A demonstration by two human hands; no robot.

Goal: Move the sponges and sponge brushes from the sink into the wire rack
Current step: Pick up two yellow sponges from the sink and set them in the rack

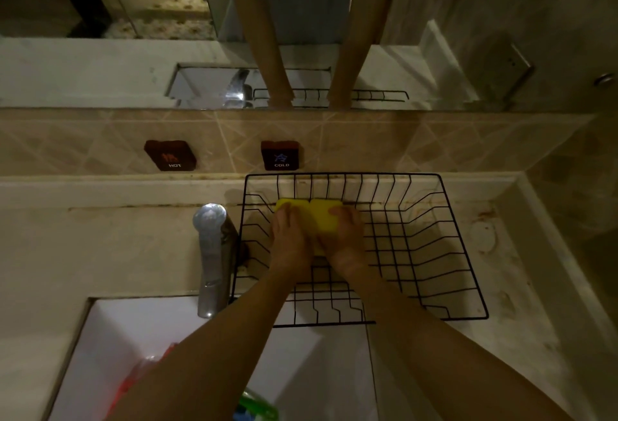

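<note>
Head view looks down on a wire rack [434, 253] set on the counter to the right of a tap [212, 253], with the sink [110, 353] near and to the left. Two yellow sponges are seen at the far left of the rack's floor, side by side and touching: the left sponge [284, 204] under the left hand [288, 236], the right sponge [326, 220] under the right hand [344, 236]. Each hand is laid palm down over its sponge with the fingers curled round the far edge, so each sponge is judged to be gripped; whether the thumbs are tucked beneath cannot be told. The step in hand is judged to be the setting down of this pair inside the rack. Next, a release of both grips is called for, followed by a lift clear of the rack's near wire wall before the sink is reached again. Coloured items, red [147, 374] and green [257, 407], are left in the near part of the sink and are partly hidden by the forearms, so the task is judged unfinished; what they are cannot be told. Both arms are stretched forward over the sink and converge at the rack, wrists close together, the hands almost touching
</note>
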